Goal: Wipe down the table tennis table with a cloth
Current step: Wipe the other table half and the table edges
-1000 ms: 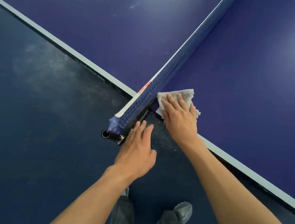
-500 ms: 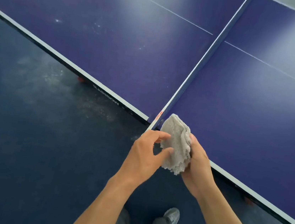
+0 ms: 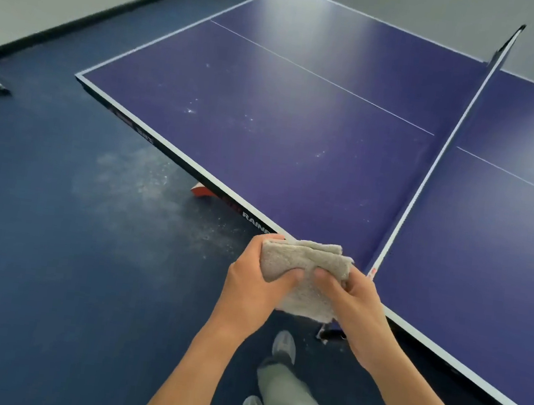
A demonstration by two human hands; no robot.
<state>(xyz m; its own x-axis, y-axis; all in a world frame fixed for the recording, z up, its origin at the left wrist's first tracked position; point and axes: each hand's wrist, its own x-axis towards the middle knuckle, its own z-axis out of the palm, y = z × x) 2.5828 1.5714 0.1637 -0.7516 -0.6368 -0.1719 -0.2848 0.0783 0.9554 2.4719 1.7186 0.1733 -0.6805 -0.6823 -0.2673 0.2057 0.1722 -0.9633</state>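
Folded beige terry cloth (image 3: pixel 302 260) is held in both hands at lower centre of frame, by the near desk edge.

The cloth is gripped on its left side by the left hand (image 3: pixel 257 283), thumb pressed on the front, and on its right side by the right hand (image 3: pixel 352 302), fingers curled round it. It is seen over the near white-lined edge of the purple-blue table tennis desk (image 3: pixel 303 112), beside the near end of the white-topped net (image 3: pixel 447 147); contact with the desk cannot be told. White specks are seen on the desk's left half. Dark blue floor (image 3: pixel 54 226) is seen at left, and grey shoes (image 3: pixel 285 344) at bottom centre.
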